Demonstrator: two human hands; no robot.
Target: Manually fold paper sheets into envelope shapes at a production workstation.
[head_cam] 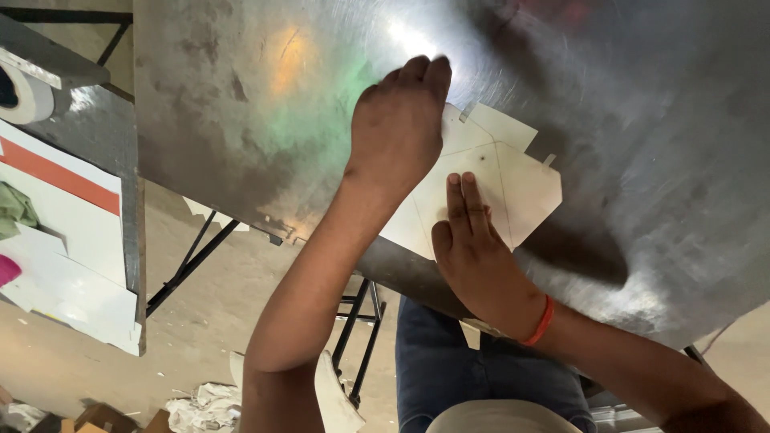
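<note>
At a shiny metal desk, the left hand, curled in a loose fist, presses the upper edge of a white card cutout lying flat. The right hand, fingers flat and holding nothing, pins its lower part; folding along the scored lines appears underway, calling for firm creasing.

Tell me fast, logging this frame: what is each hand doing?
Left hand: closed into a loose fist, pressing on the white card cutout.
Right hand: open, fingers flat on the cutout.
</note>
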